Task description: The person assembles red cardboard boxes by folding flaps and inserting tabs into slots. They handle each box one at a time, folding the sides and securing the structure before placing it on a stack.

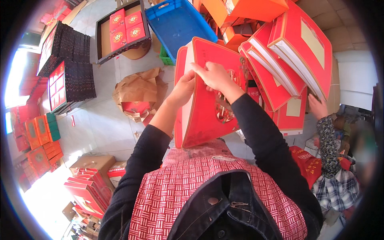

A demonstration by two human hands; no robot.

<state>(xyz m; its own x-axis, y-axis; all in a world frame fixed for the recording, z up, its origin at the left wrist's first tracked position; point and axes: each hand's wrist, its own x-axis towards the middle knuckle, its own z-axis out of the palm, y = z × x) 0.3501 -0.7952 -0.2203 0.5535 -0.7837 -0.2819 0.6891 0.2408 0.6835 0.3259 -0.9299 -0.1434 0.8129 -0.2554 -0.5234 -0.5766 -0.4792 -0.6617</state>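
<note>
We clamp both our left hand [183, 90] and right hand [216, 76] on one red gift box [204, 116] at centre frame; three stacked red boxes [294, 60] sit upper right.

A blue plastic crate [178, 22] lies on the pale tiled floor [104, 120], and beside it a dark tray [105, 44] holds small red boxes [127, 25]. Crumpled brown paper [138, 90] sits below the tray. On the right, red gift boxes [294, 60] lean in a stack — a co-worker's hand [318, 107] touches them. Orange boxes [244, 10] stand above.
</note>
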